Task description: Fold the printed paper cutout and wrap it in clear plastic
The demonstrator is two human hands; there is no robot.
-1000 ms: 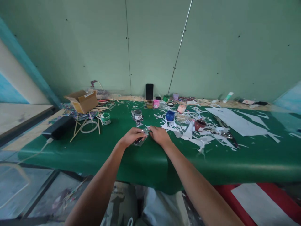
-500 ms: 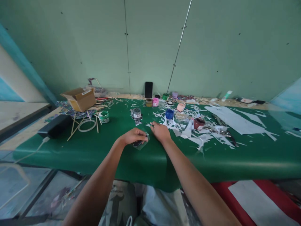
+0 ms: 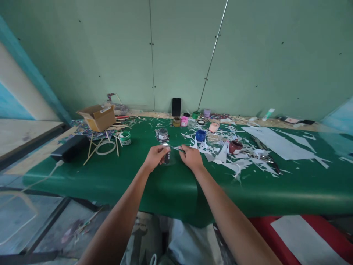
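Note:
My left hand (image 3: 156,157) is closed on a small clear plastic piece with a black pattern (image 3: 167,157), held upright above the green table cover. A little to its right, my right hand (image 3: 191,157) pinches a thin pointed tool (image 3: 180,149); its tip points left, toward the plastic piece, and the fingers hide most of it. The two hands are close together but apart. Just beyond them stands a small jar of dark paint (image 3: 163,134), with black-and-white scraps around its base.
White paper scraps (image 3: 220,154) litter the right side, around a blue paint jar (image 3: 200,135) and a dark red one (image 3: 235,147). On the left are a cardboard box (image 3: 100,118), a green paint jar (image 3: 125,138) and a black power brick (image 3: 70,148). A phone (image 3: 176,106) leans on the wall.
My left hand has turned the plastic piece from lying tilted outward to nearly upright and raised it slightly. The right hand keeps its pinch on the tool. The view has shifted slightly.

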